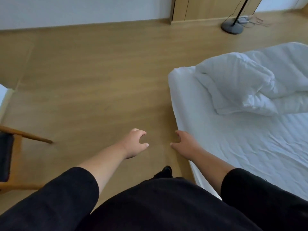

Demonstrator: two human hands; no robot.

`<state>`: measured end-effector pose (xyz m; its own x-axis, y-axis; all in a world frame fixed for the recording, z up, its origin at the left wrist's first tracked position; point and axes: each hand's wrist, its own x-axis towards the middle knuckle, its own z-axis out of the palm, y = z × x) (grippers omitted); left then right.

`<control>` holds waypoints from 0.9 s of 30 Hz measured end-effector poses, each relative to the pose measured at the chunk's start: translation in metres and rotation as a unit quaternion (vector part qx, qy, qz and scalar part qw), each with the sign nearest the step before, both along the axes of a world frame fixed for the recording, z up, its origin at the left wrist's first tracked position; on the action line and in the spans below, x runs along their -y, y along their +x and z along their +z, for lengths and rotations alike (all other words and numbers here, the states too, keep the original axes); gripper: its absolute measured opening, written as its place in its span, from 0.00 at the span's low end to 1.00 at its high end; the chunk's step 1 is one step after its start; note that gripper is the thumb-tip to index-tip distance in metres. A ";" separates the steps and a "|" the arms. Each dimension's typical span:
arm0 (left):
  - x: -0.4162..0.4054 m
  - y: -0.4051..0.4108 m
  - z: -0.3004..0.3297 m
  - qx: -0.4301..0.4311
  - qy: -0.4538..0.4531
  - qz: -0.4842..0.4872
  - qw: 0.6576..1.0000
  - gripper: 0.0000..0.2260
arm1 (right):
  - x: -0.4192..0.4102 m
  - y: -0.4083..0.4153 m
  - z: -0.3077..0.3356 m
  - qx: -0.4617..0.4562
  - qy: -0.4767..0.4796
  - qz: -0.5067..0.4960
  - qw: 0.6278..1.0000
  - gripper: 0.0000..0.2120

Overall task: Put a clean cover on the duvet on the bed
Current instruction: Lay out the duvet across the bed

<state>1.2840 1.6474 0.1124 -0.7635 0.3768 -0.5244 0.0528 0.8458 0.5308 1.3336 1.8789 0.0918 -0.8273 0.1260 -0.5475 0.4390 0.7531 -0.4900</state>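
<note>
A white duvet (246, 84) lies bunched and folded on the bed (241, 147), near its far left corner. The bed wears a wrinkled white sheet and fills the right side of the view. No separate cover shows. My left hand (135, 144) hangs over the wooden floor, fingers loosely curled, holding nothing. My right hand (185, 144) is beside the bed's left edge, fingers relaxed and spread, also holding nothing. Both hands are well short of the duvet.
Wooden floor (91, 72) spreads to the left and ahead. A wooden chair (15, 147) with a dark seat stands at the left edge. A floor lamp base (232, 27) with cables and a wooden wardrobe (208, 9) stand at the far wall.
</note>
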 end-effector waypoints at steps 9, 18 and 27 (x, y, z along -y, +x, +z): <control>-0.030 -0.137 0.032 -0.041 0.045 0.056 0.997 0.01 | -0.031 -0.150 0.042 -0.047 -0.041 0.024 0.998 0.08; 0.011 -0.286 0.037 -0.031 0.132 0.112 0.984 0.03 | -0.046 -0.259 0.059 -0.076 -0.072 -0.107 0.989 0.02; -0.033 -0.510 0.069 -0.042 0.087 -0.121 0.988 0.02 | -0.040 -0.388 0.062 -0.127 -0.082 -0.304 0.940 0.02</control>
<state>0.7736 1.6808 0.1809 -0.6775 0.6324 -0.3754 0.2922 0.6999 0.6517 0.9458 1.9185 0.1538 -0.7359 0.5495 -0.3956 0.6174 0.3047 -0.7253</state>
